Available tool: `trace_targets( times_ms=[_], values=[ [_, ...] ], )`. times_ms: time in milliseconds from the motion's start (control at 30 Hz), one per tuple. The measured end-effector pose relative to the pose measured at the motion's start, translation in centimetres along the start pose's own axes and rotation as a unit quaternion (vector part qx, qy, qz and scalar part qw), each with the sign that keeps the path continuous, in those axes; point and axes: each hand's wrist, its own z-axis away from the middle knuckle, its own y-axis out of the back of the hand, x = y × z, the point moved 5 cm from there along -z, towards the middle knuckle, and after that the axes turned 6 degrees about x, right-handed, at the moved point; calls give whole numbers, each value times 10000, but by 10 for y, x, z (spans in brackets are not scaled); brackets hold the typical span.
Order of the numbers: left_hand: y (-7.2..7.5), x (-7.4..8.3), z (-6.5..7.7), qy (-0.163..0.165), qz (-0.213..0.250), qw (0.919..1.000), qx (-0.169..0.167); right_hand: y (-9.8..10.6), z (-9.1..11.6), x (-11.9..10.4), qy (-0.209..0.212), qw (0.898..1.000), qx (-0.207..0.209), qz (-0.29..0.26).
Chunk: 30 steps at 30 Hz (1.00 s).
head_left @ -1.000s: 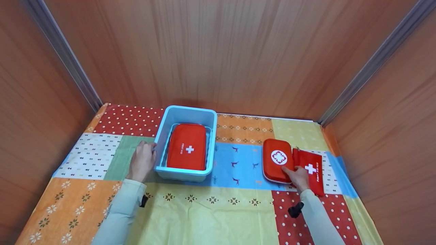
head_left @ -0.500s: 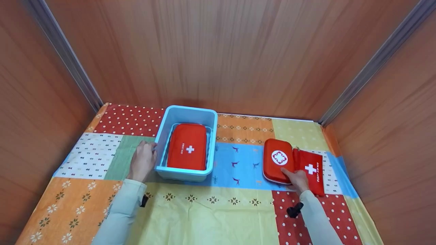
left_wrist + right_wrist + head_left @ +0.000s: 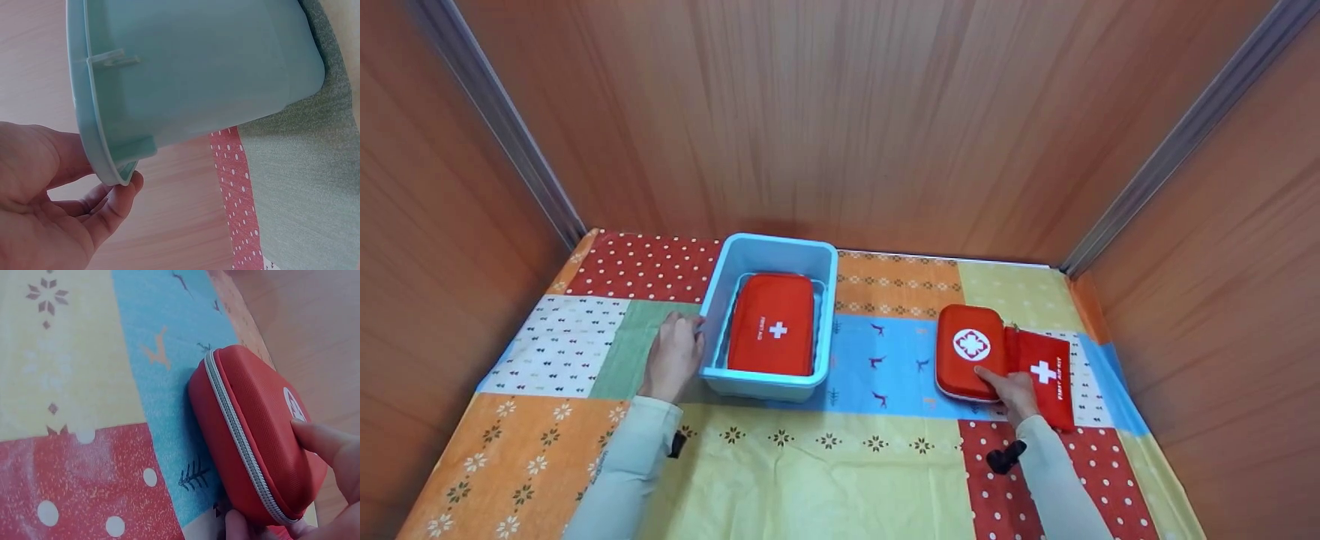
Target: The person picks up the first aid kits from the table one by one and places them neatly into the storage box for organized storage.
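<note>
My left hand grips the left rim of a light blue plastic bin; in the left wrist view the thumb and fingers close around its lip. Inside the bin lies a red first aid pouch with a white cross. On the right, my right hand holds a red zippered first aid case by its right side. The thumb lies on the lid by the round white emblem, and fingers reach under the edge in the right wrist view. The case looks slightly tilted there.
A flat red first aid kit pouch lies right of the case, partly behind my right hand. Wood-grain panels enclose the back and both sides. A patchwork cloth covers the table.
My right hand and the red case have shifted slightly left and away from me. The left hand stays on the bin's rim, and the bin stays about where it was.
</note>
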Motion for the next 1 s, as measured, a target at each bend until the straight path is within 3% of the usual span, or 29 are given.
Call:
trace_targets(
  times_ms=[500,733,1000],
  values=[
    [1,0,2,-134,60,9999,38,2,1,8,-20,9975,-399,-586],
    [1,-1,1,-50,-43,9999,-127,6,2,11,-96,9932,-676,-947],
    [1,0,0,-63,-160,9998,-99,10,3,14,-59,9902,-751,-1175]
  ],
)
